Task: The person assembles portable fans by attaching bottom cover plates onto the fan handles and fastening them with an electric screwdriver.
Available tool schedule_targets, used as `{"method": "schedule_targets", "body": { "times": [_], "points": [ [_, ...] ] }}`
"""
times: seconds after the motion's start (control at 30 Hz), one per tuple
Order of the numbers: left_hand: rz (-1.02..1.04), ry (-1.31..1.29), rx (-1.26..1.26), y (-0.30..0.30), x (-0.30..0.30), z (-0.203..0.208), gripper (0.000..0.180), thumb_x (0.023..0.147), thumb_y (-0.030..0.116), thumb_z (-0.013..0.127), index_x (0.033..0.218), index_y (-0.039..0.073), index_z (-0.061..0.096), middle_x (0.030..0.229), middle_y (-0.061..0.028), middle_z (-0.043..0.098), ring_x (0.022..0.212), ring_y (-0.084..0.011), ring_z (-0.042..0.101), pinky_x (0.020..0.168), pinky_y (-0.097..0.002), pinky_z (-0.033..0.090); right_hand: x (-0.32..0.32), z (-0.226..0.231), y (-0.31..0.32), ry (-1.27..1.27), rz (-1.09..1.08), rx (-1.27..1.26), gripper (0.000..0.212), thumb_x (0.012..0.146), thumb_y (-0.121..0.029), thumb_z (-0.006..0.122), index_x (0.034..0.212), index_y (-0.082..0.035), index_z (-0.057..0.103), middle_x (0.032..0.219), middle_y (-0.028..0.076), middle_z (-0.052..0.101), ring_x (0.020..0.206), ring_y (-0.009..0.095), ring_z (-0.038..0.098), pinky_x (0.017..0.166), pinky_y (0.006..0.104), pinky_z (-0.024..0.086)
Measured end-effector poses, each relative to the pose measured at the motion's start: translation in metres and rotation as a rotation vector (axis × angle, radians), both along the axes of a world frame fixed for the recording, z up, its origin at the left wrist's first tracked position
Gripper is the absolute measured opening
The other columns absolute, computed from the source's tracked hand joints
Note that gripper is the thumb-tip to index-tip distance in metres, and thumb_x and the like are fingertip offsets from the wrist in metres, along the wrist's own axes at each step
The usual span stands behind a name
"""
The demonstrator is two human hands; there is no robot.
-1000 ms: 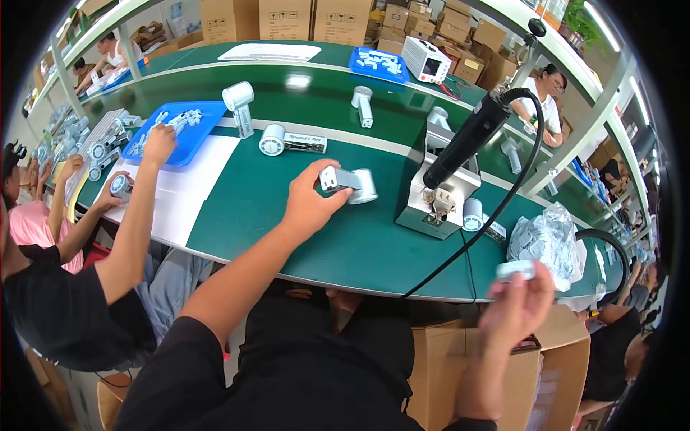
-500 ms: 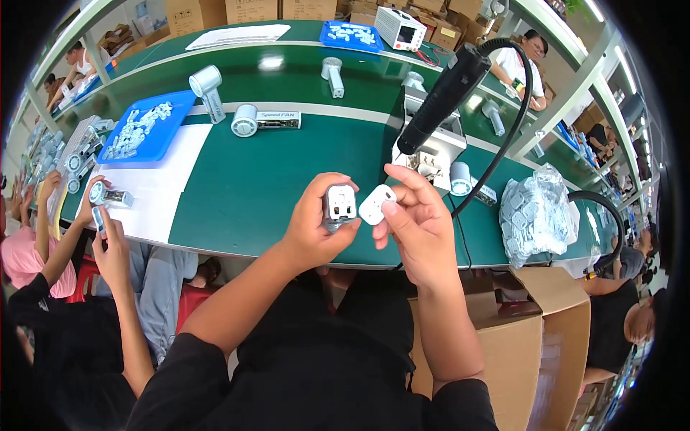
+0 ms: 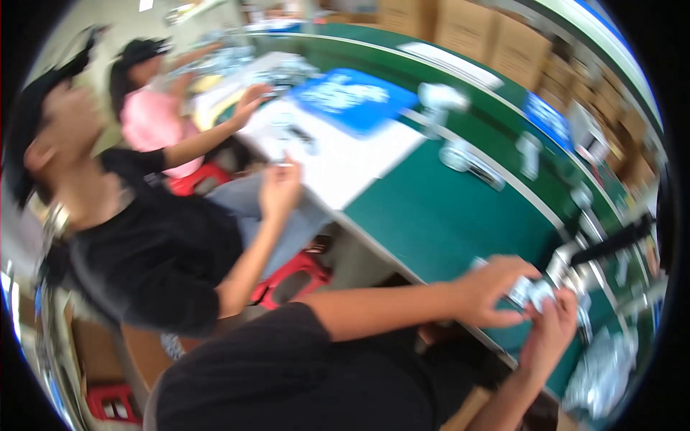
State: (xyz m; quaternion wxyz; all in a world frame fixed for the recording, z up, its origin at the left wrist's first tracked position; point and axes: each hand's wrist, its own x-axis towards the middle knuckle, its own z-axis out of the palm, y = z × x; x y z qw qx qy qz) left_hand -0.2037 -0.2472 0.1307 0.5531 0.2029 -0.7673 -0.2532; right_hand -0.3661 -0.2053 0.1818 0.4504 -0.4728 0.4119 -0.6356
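At the lower right, over the bench's front edge, my left hand [image 3: 496, 291] is closed round a pale grey handheld fan [image 3: 517, 290], most of it hidden by the fingers and palm. My right hand [image 3: 552, 330] pinches a small white end cap [image 3: 540, 293] close beside the fan's end. Motion blur hides whether cap and fan touch. Just beyond both hands stands a pale metal fixture [image 3: 564, 267], with a black electric screwdriver [image 3: 614, 242] reaching over it from the right.
A fan [image 3: 471, 164] lies on the green bench [image 3: 431, 215]; another fan [image 3: 437, 108] stands behind it. A blue tray [image 3: 363, 126] of small parts adjoins white paper [image 3: 338, 172]. A co-worker [image 3: 144, 244] sits at left. A plastic bag of parts [image 3: 600, 377] lies at lower right.
My view has swung left and tilted, so the bench and my hands appear farther right. The cap and the fan's end are closer together. The co-worker at left shows much more fully.
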Motion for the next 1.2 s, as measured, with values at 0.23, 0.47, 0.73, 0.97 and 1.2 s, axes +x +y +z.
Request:
{"method": "schedule_targets", "body": {
  "times": [0.23,0.47,0.73,0.97,1.2],
  "points": [
    [0.079,-0.007,0.081,0.006,0.023,-0.004,0.062,0.074,0.033,0.068,0.123,0.003,0.044,0.113,-0.0162,0.050,0.103,-0.0347,0.049,0.089,-0.0409,0.039,0.018,-0.021,-0.021,-0.181,0.113,-0.027,0.013,0.090,-0.005,0.055,0.103,-0.005,0.050,0.081,0.002,0.055,0.061,0.007,0.048,0.052,0.0185,0.035],
    [0.093,0.138,0.189,0.016,0.018,-0.007,0.056,0.070,0.014,0.075,0.119,0.004,0.051,0.105,-0.0131,0.057,0.092,-0.0260,0.057,0.080,-0.0352,0.046,0.011,-0.031,-0.001,-0.281,0.115,-0.021,0.013,0.086,-0.005,0.062,0.098,-0.005,0.058,0.091,0.006,0.060,0.071,0.011,0.059,0.052,0.0220,0.050],
    [0.018,0.218,0.210,-0.002,0.004,-0.023,0.060,0.078,0.025,0.066,0.126,0.002,0.039,0.100,-0.0092,0.048,0.091,-0.0186,0.048,0.081,-0.0326,0.040,-0.008,-0.015,0.003,-0.272,0.241,-0.042,0.024,0.094,-0.004,0.051,0.118,-0.004,0.055,0.096,0.005,0.058,0.070,0.007,0.057,0.058,0.0224,0.049],
    [-0.012,0.088,0.214,-0.006,0.000,-0.023,0.059,0.081,0.023,0.063,0.129,0.000,0.038,0.112,-0.0106,0.047,0.100,-0.0197,0.050,0.089,-0.0340,0.042,-0.009,-0.025,0.000,-0.310,0.261,-0.123,0.029,0.094,-0.001,0.049,0.123,-0.002,0.049,0.104,0.008,0.057,0.075,0.011,0.060,0.061,0.0242,0.051],
    [-0.176,0.054,0.189,-0.010,-0.026,-0.006,0.064,0.079,0.031,0.070,0.127,0.000,0.043,0.109,-0.0107,0.051,0.097,-0.0171,0.051,0.083,-0.0293,0.044,-0.017,-0.004,0.015,-0.022,-0.101,0.092,0.028,0.088,0.002,0.056,0.116,-0.001,0.059,0.091,0.006,0.066,0.079,0.009,0.061,0.063,0.0223,0.051]
  ]
}}
